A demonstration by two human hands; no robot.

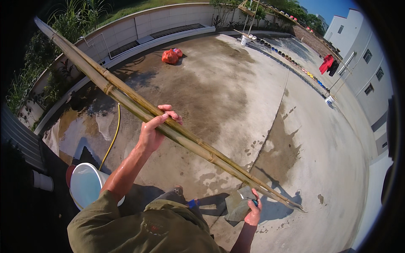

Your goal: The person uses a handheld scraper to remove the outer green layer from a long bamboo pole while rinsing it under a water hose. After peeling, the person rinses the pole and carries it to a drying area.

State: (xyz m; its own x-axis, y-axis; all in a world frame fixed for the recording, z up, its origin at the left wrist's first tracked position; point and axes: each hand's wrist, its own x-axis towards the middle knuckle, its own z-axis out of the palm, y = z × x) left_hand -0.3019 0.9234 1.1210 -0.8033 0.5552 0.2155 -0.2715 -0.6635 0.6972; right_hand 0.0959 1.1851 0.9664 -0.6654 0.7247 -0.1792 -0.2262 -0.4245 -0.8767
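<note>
Two long bamboo poles (199, 148) lie side by side and run slantwise across the view, from far upper left to their thin tips at lower right. My left hand (155, 129) is wrapped around both near their middle, its skin wet. Lower right, my right hand (253, 210) grips a grey, sheet-like piece (239, 205), perhaps a wet cloth, with a small dark blue-green thing under the fingers. Its fingertips come close to the poles' thin end; whether they touch cannot be told. Both poles are held above the concrete floor (202, 177).
A white bucket (101, 182) of water stands at my left, near a yellow hose (114, 139). Red plastic bags (171, 57) sit farther off. Shoes (284, 57) line the yard beneath a long pole; red clothing (326, 63) hangs there. A low wall (177, 17) edges the wet concrete.
</note>
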